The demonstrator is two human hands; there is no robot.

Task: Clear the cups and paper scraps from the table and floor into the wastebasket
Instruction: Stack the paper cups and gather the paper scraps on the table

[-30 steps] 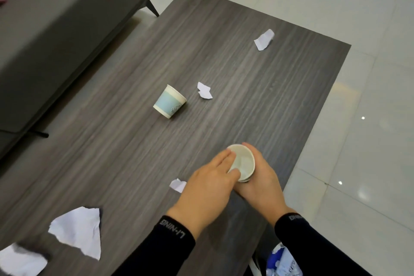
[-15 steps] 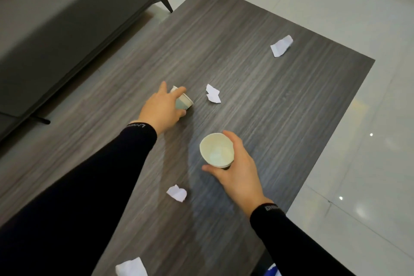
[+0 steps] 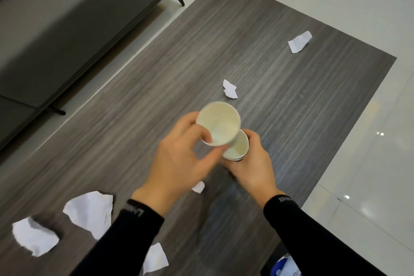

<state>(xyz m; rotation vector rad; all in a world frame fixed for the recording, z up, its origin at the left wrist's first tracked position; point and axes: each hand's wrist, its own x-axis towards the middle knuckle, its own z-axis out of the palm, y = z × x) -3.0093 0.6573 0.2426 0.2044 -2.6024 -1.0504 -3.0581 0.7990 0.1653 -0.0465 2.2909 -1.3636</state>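
Observation:
Both hands meet over the middle of the dark wooden table (image 3: 280,119). My left hand (image 3: 179,163) grips a white paper cup (image 3: 218,122), mouth facing me, just above and overlapping a second paper cup (image 3: 238,147) that my right hand (image 3: 251,163) holds from the right. White paper scraps lie on the table: one far right (image 3: 299,42), one past the cups (image 3: 230,89), a small one under my left hand (image 3: 199,186), two large ones at near left (image 3: 89,210) (image 3: 33,236), one by my left sleeve (image 3: 155,257).
A grey sofa (image 3: 67,18) with a dark leg stands along the table's left side. Glossy white floor tiles (image 3: 369,141) lie to the right. A blue and white thing (image 3: 284,266) shows on the floor below the table's near right edge.
My left hand picked up the cup that lay on its side at mid-table and brought it back to the cup in my right hand. The view shifted towards me.

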